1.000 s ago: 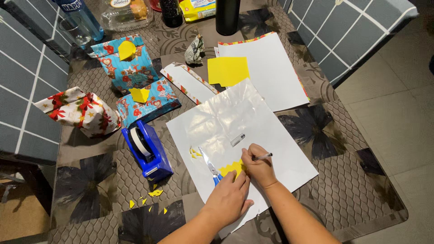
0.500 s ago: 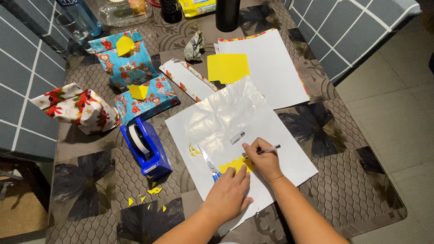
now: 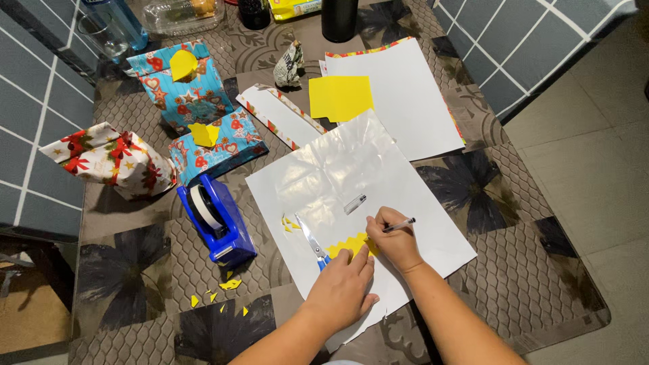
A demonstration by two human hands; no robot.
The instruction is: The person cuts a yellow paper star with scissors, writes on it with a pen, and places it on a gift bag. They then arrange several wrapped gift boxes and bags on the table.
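Yellow zigzag cutout (image 3: 348,246) under left hand (image 3: 343,292)

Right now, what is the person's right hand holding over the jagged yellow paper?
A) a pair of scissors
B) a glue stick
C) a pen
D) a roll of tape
C: the right hand grips a pen over the yellow cut-out; the scissors lie loose beside it.

A home dining table (image 3: 514,270) with wrapped gifts (image 3: 108,161), bottles (image 3: 339,19).
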